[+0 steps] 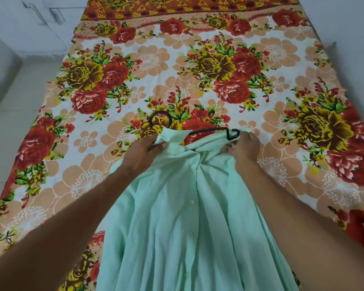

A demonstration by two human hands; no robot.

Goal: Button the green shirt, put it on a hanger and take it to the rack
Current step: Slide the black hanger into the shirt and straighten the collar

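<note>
The pale green shirt (189,217) hangs down from my hands over the bed, its button placket running down the middle with white buttons showing. A black hanger (208,131) sits partly inside the neck; its hook (160,117) sticks out above the collar and its right arm end pokes out near my right hand. My left hand (143,152) pinches the collar fabric at the left. My right hand (243,147) grips the shirt's right shoulder by the hanger's end.
A bed with a floral red, yellow and peach sheet (177,66) fills the view ahead. White floor tiles (8,122) lie to the left, with a white cabinet (40,17) at the top left. A white wall (349,38) borders the right.
</note>
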